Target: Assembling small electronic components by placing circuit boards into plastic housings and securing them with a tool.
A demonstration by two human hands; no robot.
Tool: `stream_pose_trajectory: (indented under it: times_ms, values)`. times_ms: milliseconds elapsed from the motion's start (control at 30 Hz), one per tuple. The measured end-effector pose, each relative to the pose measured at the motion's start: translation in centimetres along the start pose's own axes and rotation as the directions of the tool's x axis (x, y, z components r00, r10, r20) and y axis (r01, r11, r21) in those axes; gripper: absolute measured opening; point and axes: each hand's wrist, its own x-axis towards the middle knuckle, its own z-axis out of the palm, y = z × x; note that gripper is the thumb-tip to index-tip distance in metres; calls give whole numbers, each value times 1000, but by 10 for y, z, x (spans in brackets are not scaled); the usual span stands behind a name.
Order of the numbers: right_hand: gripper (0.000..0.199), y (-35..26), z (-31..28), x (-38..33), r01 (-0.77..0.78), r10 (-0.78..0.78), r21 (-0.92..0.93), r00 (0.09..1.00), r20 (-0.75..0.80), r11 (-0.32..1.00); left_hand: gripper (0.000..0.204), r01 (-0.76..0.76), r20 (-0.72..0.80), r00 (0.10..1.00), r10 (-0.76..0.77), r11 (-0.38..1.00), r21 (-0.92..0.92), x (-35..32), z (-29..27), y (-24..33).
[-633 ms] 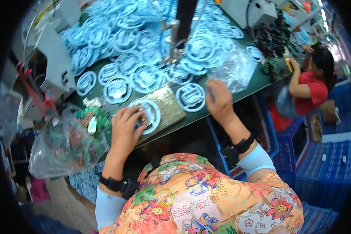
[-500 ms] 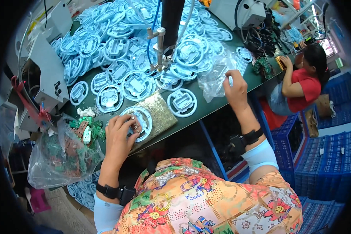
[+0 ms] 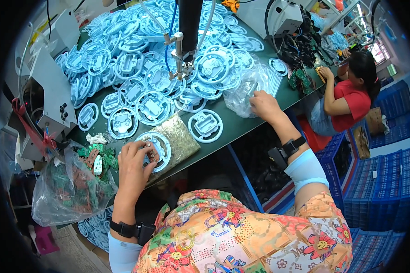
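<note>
The light-blue steering-wheel frame [image 3: 168, 153] lay on the wrapped block [image 3: 182, 140] at the bench's [image 3: 236, 128] near edge, a small brown circuit board [image 3: 153, 155] within its ring; the left hand [image 3: 133, 163] stayed curved over both, thumb apart, though any grip could not be told. The right hand [image 3: 265, 107] had shifted from beside the loose second frame [image 3: 207, 126] to the clear plastic bag [image 3: 236, 101], fingers bunched, holding indiscernible, leaving the left alone at the assembly.
</note>
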Motion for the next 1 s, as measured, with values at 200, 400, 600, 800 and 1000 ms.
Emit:
stream_pose_trajectory:
  times_ms: [200,400,600,800,1000]
  values:
    - [9,18,18,-8,-130,138,-119,989,62,984,49,11,14,1000,-11,1000,14,0,-3,2]
    - [8,22,18,18,-109,85,-214,989,-121,971,50,9,15,1000,-9,1000,14,1,-4,1]
    - [6,44,38,41,101,-144,-211,970,-198,972,50,20,-3,1000,-19,1000,5,0,-3,2]
    - [5,46,42,35,-43,10,-106,956,-293,993,51,25,-19,1000,-25,1000,8,-1,1,-1]
    - [5,44,36,40,53,-82,-125,968,-239,991,51,33,-11,999,-33,999,2,-5,2,-6]
